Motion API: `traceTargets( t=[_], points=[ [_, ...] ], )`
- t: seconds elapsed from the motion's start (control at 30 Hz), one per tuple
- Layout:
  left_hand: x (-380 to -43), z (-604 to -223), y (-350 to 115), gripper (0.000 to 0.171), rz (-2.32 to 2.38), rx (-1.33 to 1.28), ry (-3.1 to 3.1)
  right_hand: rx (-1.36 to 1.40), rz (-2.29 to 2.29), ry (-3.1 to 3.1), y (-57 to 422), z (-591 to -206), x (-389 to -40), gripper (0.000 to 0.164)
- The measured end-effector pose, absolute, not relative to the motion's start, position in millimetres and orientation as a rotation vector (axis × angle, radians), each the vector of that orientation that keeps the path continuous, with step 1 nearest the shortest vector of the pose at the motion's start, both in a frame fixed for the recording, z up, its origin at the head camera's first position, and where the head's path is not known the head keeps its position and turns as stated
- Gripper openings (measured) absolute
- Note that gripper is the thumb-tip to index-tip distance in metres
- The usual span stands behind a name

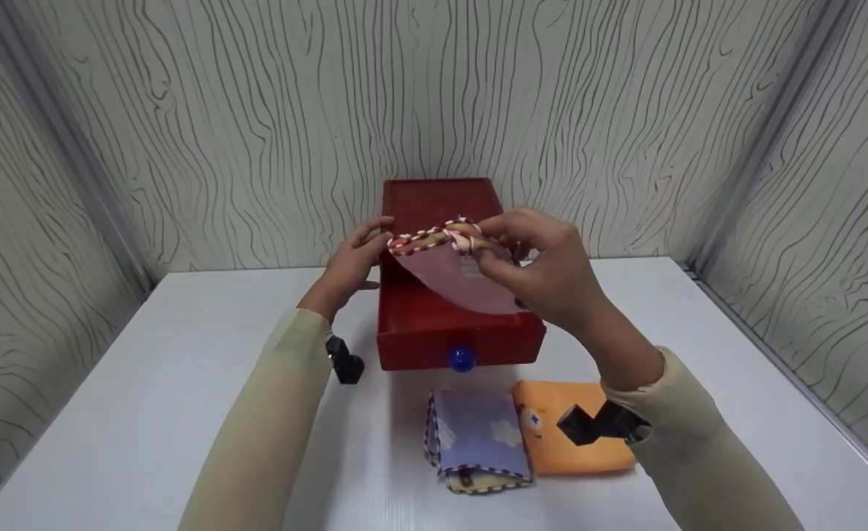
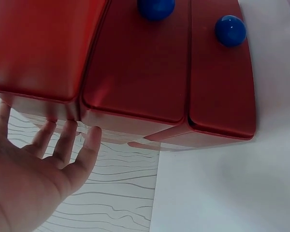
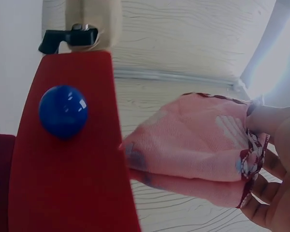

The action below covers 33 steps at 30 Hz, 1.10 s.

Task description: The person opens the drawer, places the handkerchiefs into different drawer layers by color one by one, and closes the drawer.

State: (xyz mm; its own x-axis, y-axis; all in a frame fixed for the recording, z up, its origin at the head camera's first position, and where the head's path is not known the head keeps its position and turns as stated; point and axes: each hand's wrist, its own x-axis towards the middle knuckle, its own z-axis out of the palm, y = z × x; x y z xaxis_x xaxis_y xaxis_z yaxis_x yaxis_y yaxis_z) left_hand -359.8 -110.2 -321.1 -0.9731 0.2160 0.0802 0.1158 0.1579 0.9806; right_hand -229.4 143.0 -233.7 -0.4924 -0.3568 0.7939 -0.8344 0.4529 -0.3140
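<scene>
Fingers and thumb of the right hand pinch the trimmed edge of a pink cloth, which hangs from the grip above a pulled-out red drawer; whether its lower part touches the drawer's floor cannot be told. Fingers of the left hand are spread and slightly bent, their tips at the left side of the red cabinet, holding nothing. For sound handling, the pinch is best taken through all layers at once, since thin fabric probably unfolds when held by one alone. The loose hanging part should pass clear of the drawer's near rim, where a trimmed edge might catch. Left-hand pressure serves best when light and even, enough to steady a cabinet that could slide, with fingertips away from the gap beside the drawer. Nearer than the blue knob, on the white table, a folded blue cloth lies just left of an orange cloth; the right sleeve reaches close beside the latter, so a raised forearm is advisable to avoid dragging it.
</scene>
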Motion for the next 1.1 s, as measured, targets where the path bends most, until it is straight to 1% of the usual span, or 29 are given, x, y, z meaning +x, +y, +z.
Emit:
traceTargets(
  t=[0.23, 0.67, 0.87, 1.1],
  points=[
    [-359, -321, -110, 0.044, 1.965, 0.382, 2.32, 0.934, 0.831, -2.157, 143, -245, -245, 0.011],
    [-357, -322, -110, 0.042, 1.971, 0.386, 2.34, 0.925, 0.317, -2.201, 127, -270, -266, 0.012],
    [-358, -323, -110, 0.044, 1.968, 0.371, 2.331, 0.965, 0.258, -2.216, 122, -278, -274, 0.012],
    [-359, -321, -111, 0.047, 1.979, 0.37, 2.294, 0.949, 0.366, -2.329, 117, -279, -279, 0.01]
  ],
)
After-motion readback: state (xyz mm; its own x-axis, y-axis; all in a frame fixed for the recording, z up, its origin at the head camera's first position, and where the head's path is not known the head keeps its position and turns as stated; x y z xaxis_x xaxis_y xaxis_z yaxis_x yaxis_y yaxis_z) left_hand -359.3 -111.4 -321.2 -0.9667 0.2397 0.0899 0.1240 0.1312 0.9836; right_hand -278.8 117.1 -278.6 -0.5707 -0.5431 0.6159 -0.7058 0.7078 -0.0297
